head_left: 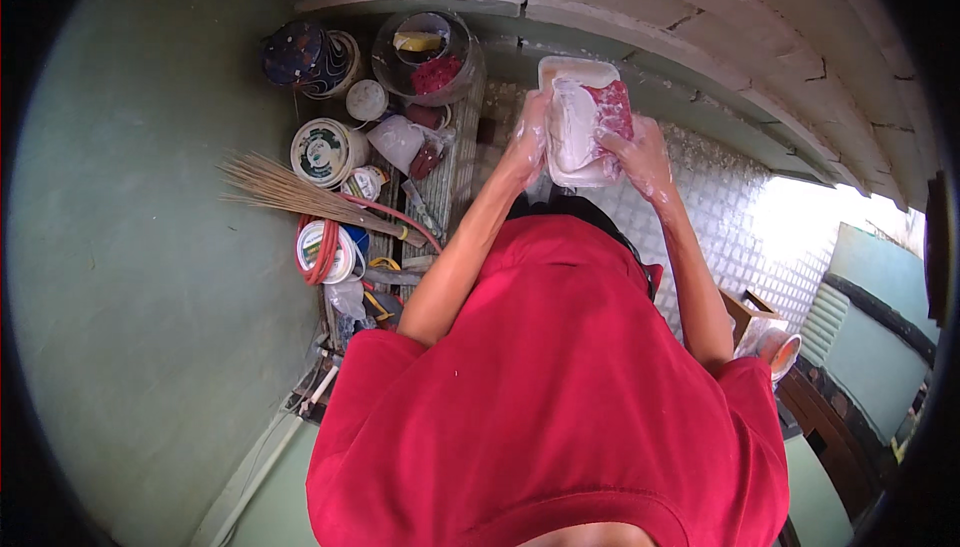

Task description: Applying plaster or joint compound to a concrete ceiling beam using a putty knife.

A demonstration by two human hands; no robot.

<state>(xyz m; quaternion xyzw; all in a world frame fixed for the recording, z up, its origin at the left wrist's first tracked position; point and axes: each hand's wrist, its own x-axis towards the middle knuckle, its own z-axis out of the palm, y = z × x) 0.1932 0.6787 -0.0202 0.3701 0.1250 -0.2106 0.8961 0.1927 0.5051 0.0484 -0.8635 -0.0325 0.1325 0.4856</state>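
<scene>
Green painted wall [130, 277], broad and plain, fills the left side. Red short-sleeved shirt [550, 377], worn by the person, occupies the lower centre. Pale floor with a small-square pattern [715, 187], lying beyond the right forearm. Weathered wooden slatted surface [462, 162], left of the hands, bearing assorted containers. Broom of thin tan sticks [300, 192], lying slantwise, its bristles spread toward the wall. Clear round plastic tub [383, 59], at the far end of the group, with yellow and red items inside. Round pail with a white-and-green lid [325, 153], nearer than the tub, close to the wall. White rectangular shallow tray [580, 69], raised in front of the body, its inside coated with a white substance. Left hand [527, 145], smeared white, closed on the tray's left edge. Right hand [642, 155], likewise smeared, fingers closed on the item below. Rose-red soft piece [612, 107], streaked white, lying against the tray's right side; whether cloth or sponge cannot be told.
</scene>
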